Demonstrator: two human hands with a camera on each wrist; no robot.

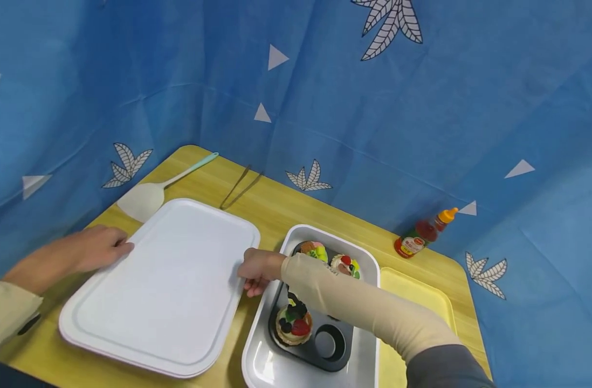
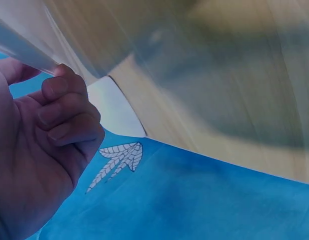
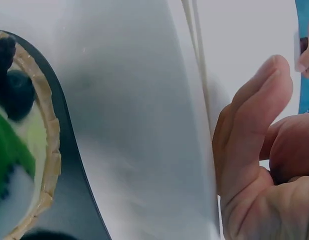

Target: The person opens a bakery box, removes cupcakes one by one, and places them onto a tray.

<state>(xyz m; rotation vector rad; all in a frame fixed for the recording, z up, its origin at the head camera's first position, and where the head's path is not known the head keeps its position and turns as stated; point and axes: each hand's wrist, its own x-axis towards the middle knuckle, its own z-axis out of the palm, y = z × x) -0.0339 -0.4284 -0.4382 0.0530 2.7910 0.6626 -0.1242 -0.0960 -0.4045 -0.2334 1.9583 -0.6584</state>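
Note:
A white rectangular lid [image 1: 165, 280] with rounded corners lies between both hands in the head view. My left hand [image 1: 99, 248] pinches its left edge, thumb on one face and fingers curled beneath, as the left wrist view shows. At the opposite edge my right hand [image 1: 261, 269] grips the lid, several fingers hanging below the rim. Right beside that hand stands a white container [image 1: 264, 366], holding a dark muffin tin [image 1: 320, 362]. Fruit-topped tarts sit in some of its cups, one of them a berry tart [image 1: 294, 325]. My right sleeve covers part of the tin.
Behind the lid lie a white spatula [image 1: 143, 200] with a pale green handle and metal tongs [image 1: 233, 195]. A sauce bottle [image 1: 422, 234] with an orange cap stands at the back right. A yellow tray [image 1: 417, 291] sits right of the container. Blue curtain borders the table.

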